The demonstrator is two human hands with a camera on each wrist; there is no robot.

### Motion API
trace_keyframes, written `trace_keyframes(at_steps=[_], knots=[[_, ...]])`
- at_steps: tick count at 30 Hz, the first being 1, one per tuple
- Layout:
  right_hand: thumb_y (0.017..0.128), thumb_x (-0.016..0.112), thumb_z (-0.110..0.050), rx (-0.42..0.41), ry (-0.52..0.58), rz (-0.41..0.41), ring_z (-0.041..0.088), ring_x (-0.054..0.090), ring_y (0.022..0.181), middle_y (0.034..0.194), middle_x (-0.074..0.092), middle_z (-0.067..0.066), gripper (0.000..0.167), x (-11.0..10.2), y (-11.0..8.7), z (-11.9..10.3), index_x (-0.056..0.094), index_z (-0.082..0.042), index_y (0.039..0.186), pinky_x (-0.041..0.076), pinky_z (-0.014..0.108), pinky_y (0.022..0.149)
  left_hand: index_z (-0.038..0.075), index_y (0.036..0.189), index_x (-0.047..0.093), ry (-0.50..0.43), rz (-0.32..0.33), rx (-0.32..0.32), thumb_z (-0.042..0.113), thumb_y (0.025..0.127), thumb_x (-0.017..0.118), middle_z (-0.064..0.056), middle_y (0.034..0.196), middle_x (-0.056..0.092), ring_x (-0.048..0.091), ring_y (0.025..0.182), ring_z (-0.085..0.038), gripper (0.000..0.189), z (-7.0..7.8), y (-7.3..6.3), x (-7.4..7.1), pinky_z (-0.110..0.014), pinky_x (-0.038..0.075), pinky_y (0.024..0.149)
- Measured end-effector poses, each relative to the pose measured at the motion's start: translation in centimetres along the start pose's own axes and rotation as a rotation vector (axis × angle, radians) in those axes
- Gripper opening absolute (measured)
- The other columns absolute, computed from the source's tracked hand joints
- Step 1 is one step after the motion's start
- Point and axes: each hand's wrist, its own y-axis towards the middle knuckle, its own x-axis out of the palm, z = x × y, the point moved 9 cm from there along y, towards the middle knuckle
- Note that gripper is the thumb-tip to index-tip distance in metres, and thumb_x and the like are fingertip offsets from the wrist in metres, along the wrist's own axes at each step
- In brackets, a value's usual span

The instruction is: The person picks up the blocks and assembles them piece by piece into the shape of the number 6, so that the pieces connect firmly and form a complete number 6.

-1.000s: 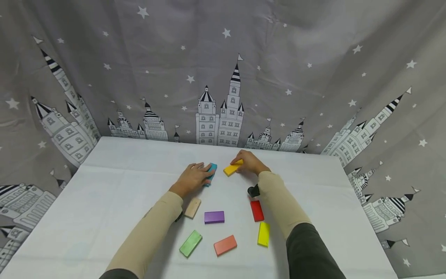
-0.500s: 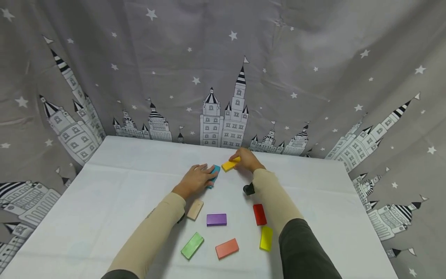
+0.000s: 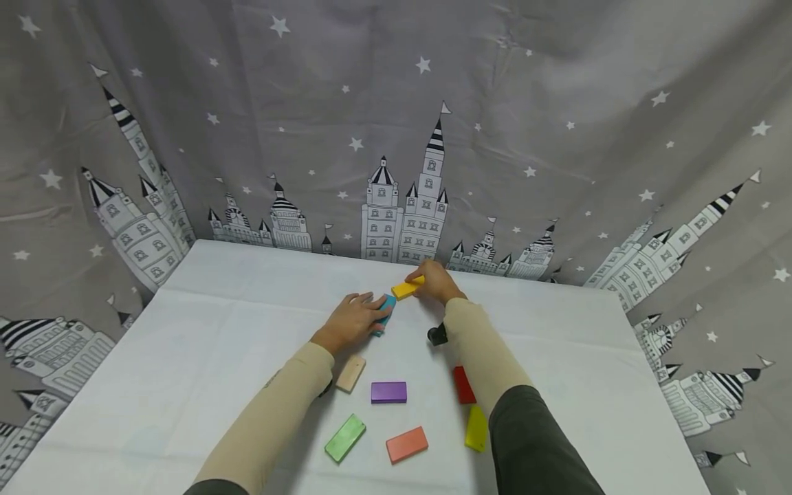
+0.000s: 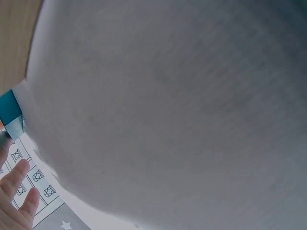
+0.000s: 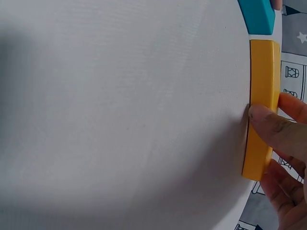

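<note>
My left hand holds a teal block, its fingers across the block and its thumb at the near side. In the left wrist view only part of the teal block and some fingertips of that hand show, at the left edge. To the right, my right hand pinches an orange-yellow block between thumb and fingers. The right wrist view has the orange-yellow block lying flat, one end close to the teal block, with a narrow gap between them.
Nearer on the white-covered table lie a wooden-coloured block, a purple block, a green block, a coral block, a red block and a bright yellow block. A grey castle-print curtain hangs behind.
The orange-yellow block has moved left in my right hand, so its end is now near the teal block's far end. The head view has shifted slightly.
</note>
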Motion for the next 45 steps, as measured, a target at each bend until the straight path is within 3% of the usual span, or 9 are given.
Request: trace_keyframes(at_steps=[16, 25, 30, 38, 45], knots=[[0.079, 0.077, -0.001, -0.035, -0.045, -0.005, 0.024, 0.053, 0.107, 0.110, 0.061, 0.007, 0.034, 0.1, 0.3, -0.9, 0.075, -0.013, 0.110, 0.042, 0.038, 0.099, 0.019, 0.143, 0.048, -0.020, 0.008, -0.001, 0.038, 0.096, 0.052, -0.005, 0.152, 0.037, 0.034, 0.139, -0.035, 0.051, 0.1, -0.1, -0.1, -0.053, 0.026, 0.112], [0.080, 0.076, -0.002, -0.035, -0.038, -0.005, 0.027, 0.049, 0.115, 0.118, 0.058, 0.009, 0.034, 0.3, 0.5, -0.6, 0.074, -0.014, 0.112, 0.038, 0.041, 0.105, 0.022, 0.144, 0.047, 0.001, 0.002, -0.011, 0.039, 0.096, 0.052, -0.003, 0.153, 0.036, 0.033, 0.139, -0.034, 0.051, 0.0, 0.0, 0.0, -0.053, 0.026, 0.112], [0.079, 0.077, -0.001, -0.066, -0.061, -0.029, 0.028, 0.048, 0.121, 0.125, 0.059, 0.010, 0.042, 0.4, 0.5, -0.8, 0.071, -0.013, 0.118, 0.035, 0.043, 0.108, 0.022, 0.145, 0.046, 0.000, -0.001, -0.006, 0.041, 0.096, 0.051, -0.003, 0.152, 0.036, 0.033, 0.139, -0.035, 0.052, -0.1, 0.0, 0.0, -0.054, 0.026, 0.112], [0.080, 0.078, -0.009, -0.105, -0.117, -0.031, 0.032, 0.039, 0.132, 0.138, 0.050, 0.011, 0.048, -0.4, -1.4, -1.0, 0.066, -0.018, 0.126, 0.024, 0.054, 0.113, 0.020, 0.144, 0.046, 0.037, 0.021, 0.021, 0.040, 0.096, 0.052, -0.004, 0.151, 0.039, 0.037, 0.136, -0.037, 0.053, 0.0, 0.3, -0.1, -0.055, 0.030, 0.110], [0.079, 0.080, -0.011, -0.162, -0.104, -0.018, 0.031, 0.040, 0.130, 0.137, 0.050, 0.012, 0.047, -1.4, -4.5, -1.3, 0.067, -0.015, 0.124, 0.025, 0.050, 0.113, 0.022, 0.146, 0.043, 0.046, -0.013, 0.003, 0.044, 0.096, 0.049, -0.003, 0.153, 0.035, 0.034, 0.138, -0.036, 0.054, -0.4, 0.7, 0.5, -0.055, 0.027, 0.112]])
